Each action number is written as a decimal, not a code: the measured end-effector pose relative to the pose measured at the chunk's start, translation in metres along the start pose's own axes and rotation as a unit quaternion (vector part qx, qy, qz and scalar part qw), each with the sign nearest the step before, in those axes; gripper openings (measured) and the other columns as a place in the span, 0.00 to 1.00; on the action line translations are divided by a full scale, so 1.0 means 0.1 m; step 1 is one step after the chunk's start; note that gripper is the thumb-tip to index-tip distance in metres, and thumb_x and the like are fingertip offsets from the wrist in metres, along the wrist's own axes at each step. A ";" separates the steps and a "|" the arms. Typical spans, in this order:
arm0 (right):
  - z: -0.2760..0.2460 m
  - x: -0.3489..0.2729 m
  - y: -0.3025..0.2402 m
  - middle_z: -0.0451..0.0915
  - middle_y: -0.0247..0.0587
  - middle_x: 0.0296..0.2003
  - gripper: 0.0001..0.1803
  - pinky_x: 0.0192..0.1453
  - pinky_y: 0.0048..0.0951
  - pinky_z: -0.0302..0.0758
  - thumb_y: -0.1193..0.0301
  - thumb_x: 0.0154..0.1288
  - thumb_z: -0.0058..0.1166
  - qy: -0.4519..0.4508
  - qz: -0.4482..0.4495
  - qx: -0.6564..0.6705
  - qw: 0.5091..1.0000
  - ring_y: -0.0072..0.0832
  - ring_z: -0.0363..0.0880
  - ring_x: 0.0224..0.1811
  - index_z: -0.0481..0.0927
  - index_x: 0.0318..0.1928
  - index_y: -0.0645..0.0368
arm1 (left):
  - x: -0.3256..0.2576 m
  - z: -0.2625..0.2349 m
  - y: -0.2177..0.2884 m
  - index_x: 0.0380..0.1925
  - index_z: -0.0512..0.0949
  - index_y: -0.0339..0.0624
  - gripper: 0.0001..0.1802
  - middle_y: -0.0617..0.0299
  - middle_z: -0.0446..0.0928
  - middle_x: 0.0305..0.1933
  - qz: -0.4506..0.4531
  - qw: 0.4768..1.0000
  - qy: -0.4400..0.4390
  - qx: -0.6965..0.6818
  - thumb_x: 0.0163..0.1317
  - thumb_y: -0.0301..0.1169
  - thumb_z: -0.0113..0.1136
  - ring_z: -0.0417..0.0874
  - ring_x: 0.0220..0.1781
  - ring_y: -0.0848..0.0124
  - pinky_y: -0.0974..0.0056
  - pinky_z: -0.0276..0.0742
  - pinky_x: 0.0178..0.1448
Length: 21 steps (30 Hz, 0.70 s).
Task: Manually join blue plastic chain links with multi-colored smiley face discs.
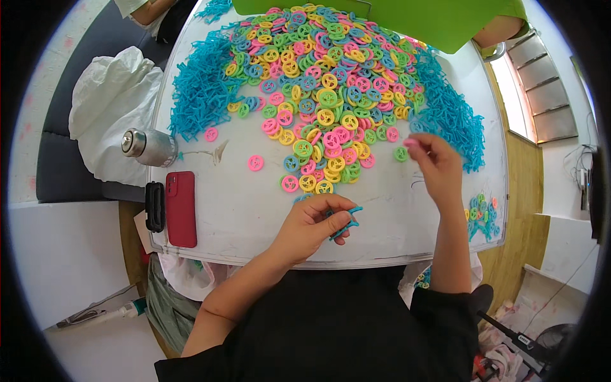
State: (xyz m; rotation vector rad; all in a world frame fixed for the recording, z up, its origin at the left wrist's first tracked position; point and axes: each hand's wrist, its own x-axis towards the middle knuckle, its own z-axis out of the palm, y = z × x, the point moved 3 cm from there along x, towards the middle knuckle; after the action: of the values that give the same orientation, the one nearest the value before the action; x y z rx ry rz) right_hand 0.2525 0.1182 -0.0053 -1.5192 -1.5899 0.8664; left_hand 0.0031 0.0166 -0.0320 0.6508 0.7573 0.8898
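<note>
My left hand (315, 223) is closed around a small blue plastic piece with short prongs (347, 224), close to the table's front edge. Between the thumb and fingertips of my right hand (439, 169) is a small pink plastic wheel (412, 142), partly covered by the fingers. Right beside those fingertips, a green wheel (400, 154) lies on the white table (223, 223). A large heap of spoked wheels (328, 95) in pink, yellow, green and blue spreads from the far side toward my left hand.
Piles of blue plastic pieces flank the heap, one at left (203, 83) and one at right (452, 102). A metal flask (149, 148), a red phone (182, 209) and a black case (154, 207) lie at left. Mixed parts (484, 216) sit near the right edge. Another person's green clothing (420, 22) shows opposite.
</note>
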 end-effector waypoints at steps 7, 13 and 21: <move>0.42 -0.80 -0.48 0.80 0.46 0.48 0.05 0.57 0.31 0.74 0.78 0.64 0.62 -0.184 0.044 0.393 0.900 0.29 0.78 0.50 0.81 0.39 0.63 | 0.09 0.08 -0.04 0.48 0.79 0.40 0.09 0.61 0.80 0.40 -0.021 0.998 -0.012 -0.060 0.71 0.28 0.59 0.80 0.34 0.73 0.66 0.80 0.36; 0.44 -0.85 -0.45 0.81 0.48 0.47 0.04 0.57 0.33 0.75 0.77 0.66 0.61 -0.185 0.063 0.453 0.870 0.31 0.79 0.50 0.79 0.40 0.62 | 0.05 0.15 -0.07 0.48 0.79 0.40 0.08 0.61 0.79 0.40 -0.005 0.992 -0.045 -0.114 0.71 0.28 0.59 0.79 0.33 0.73 0.67 0.78 0.34; 0.54 -0.92 -0.39 0.81 0.49 0.47 0.05 0.55 0.34 0.75 0.76 0.66 0.61 -0.164 0.093 0.469 0.863 0.32 0.79 0.49 0.80 0.41 0.61 | 0.00 0.18 -0.11 0.46 0.79 0.41 0.06 0.60 0.79 0.39 0.036 0.996 -0.051 -0.069 0.72 0.27 0.58 0.79 0.33 0.73 0.69 0.75 0.30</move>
State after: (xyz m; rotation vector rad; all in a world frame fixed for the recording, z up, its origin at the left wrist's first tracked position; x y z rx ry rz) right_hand 0.1870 0.0253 -0.0036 -0.8258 -0.9415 1.7571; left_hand 0.0220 0.0077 -0.0301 0.5991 0.5775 0.9594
